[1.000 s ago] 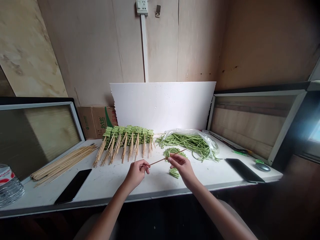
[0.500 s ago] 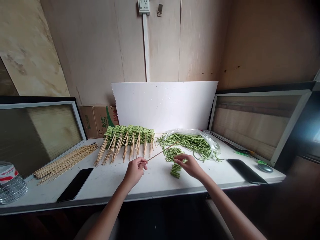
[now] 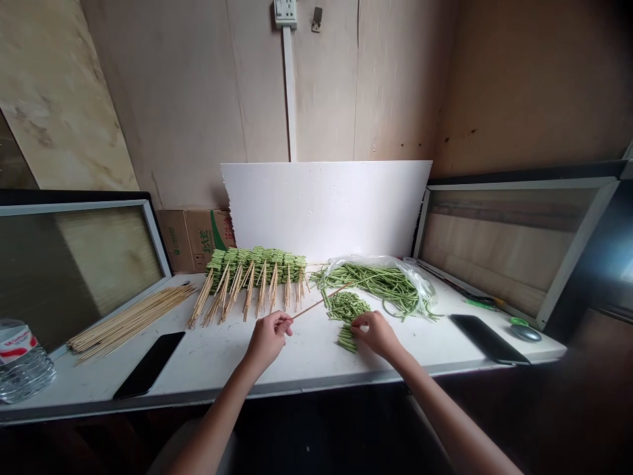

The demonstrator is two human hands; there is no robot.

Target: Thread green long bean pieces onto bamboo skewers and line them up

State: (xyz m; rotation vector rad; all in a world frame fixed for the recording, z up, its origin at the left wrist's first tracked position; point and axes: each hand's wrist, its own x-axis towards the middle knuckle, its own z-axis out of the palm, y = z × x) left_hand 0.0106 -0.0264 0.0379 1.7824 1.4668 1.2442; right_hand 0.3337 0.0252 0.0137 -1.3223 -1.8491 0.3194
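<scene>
My left hand is closed in a pinch on the near end of a thin bamboo skewer, which slants up to the right above the table. No bean piece shows on the skewer. My right hand has its thumb and fingers closed on the right end of a short row of cut green bean pieces; the fingertips partly hide what they hold. Just behind that hand lies a loose pile of cut green beans. Further back, long whole green beans spill from a clear plastic bag.
Skewered bean bundles stand stacked at the back left, sticks toward me. Bare bamboo skewers lie left, near a dark phone and a water bottle. Another phone and a mouse lie right. A white foam board stands behind.
My right hand has come down toward me from the edge of the loose cut-bean pile to the short row. My left hand and the skewer have barely moved.
</scene>
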